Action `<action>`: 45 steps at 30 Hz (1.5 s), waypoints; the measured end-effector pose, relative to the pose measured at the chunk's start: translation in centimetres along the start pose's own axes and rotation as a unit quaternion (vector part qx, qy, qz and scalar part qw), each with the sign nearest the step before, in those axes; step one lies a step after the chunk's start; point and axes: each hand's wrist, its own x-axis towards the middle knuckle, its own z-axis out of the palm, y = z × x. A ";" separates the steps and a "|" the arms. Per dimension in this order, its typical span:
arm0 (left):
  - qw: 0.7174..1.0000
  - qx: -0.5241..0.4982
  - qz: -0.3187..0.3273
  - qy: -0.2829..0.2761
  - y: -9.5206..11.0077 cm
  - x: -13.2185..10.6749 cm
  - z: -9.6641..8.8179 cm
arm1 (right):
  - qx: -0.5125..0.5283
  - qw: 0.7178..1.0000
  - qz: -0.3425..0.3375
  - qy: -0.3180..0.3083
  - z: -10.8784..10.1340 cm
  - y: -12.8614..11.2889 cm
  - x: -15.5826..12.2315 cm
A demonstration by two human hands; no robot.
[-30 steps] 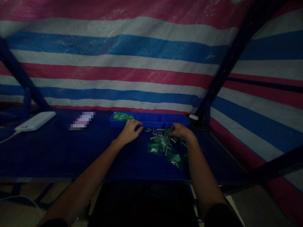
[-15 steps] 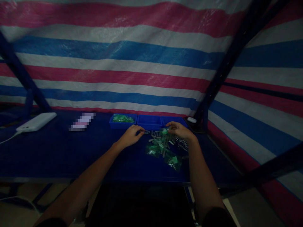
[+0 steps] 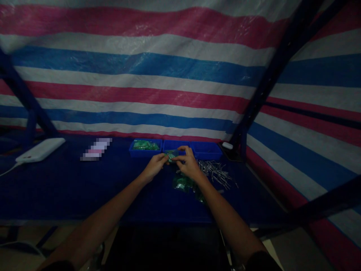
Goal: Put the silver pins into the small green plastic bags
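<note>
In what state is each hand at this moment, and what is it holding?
Left hand: closed, pinching a small green bag.
Right hand: partly curled, fingertips at the same bag; whether it grips cannot be told.

blue table (image 3: 93,199) | blue trays (image 3: 207,151) | metal rods (image 3: 219,174) | green packets (image 3: 182,183) | white device (image 3: 41,149)

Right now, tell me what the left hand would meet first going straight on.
The left hand would first push into the green packet at its fingertips, then probably the right hand; depth is unclear.
</note>
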 end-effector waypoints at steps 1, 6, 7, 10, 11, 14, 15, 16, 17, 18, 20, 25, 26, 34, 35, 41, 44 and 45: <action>0.999 0.020 0.030 0.016 0.0 0.0 -0.1 | -0.006 1.000 0.017 0.011 -0.1 0.0 0.0; 0.939 0.221 0.256 0.058 0.4 -0.4 -0.5 | 0.062 0.988 0.134 0.036 -0.4 0.0 0.2; 0.922 0.253 0.289 0.054 0.5 -0.5 -0.5 | 0.093 0.982 0.160 0.032 -0.4 0.0 0.2; 0.890 0.302 0.335 0.069 0.6 -0.8 -0.5 | 0.186 0.957 0.223 0.013 -0.3 0.1 0.4; 0.888 0.304 0.336 0.080 0.5 -0.8 -0.4 | 0.209 0.949 0.235 0.009 -0.2 0.1 0.5; 0.904 0.281 0.308 0.092 0.3 -0.6 -0.7 | 0.244 0.939 0.241 0.019 0.3 0.4 0.5; 0.915 0.268 0.290 0.081 0.1 -0.5 -0.8 | 0.242 0.941 0.236 0.028 0.5 0.5 0.6; 0.926 0.255 0.270 0.067 0.0 -0.4 -0.9 | 0.236 0.944 0.228 0.037 0.7 0.7 0.6; 0.937 0.238 0.248 0.056 -0.2 -0.2 -1.0 | 0.229 0.947 0.221 0.047 1.0 0.9 0.5; 0.948 0.217 0.227 0.051 -0.4 -0.1 -1.1 | 0.225 0.949 0.214 0.054 1.2 1.1 0.5; 0.973 0.147 0.172 0.052 -0.8 0.1 -0.9 | 0.220 0.952 0.204 0.065 1.6 1.3 0.5; 0.997 -0.068 0.017 -0.009 -0.7 0.6 0.4 | 0.224 0.950 0.205 0.075 1.3 1.2 0.7; 0.995 -0.092 0.006 -0.029 -0.5 0.8 0.6 | 0.225 0.949 0.208 0.072 1.1 1.2 0.7; 0.970 -0.226 -0.059 -0.064 -0.8 2.1 0.2 | 0.036 0.995 0.091 0.019 0.0 1.7 0.5; 0.971 -0.226 -0.047 -0.056 -1.0 1.9 0.2 | 0.008 0.997 0.072 -0.004 -0.2 1.4 0.5; 0.981 -0.195 -0.011 -0.003 -1.6 1.1 -0.1 | -0.057 0.992 0.022 -0.112 -4.4 0.6 0.4; 0.988 -0.150 0.027 -0.017 -1.9 1.6 -0.6 | -0.104 0.990 0.068 -0.070 -8.4 3.0 -1.6; 0.991 -0.129 0.037 -0.029 -1.9 1.7 -0.7 | -0.120 0.987 0.087 -0.053 -9.6 4.1 -2.6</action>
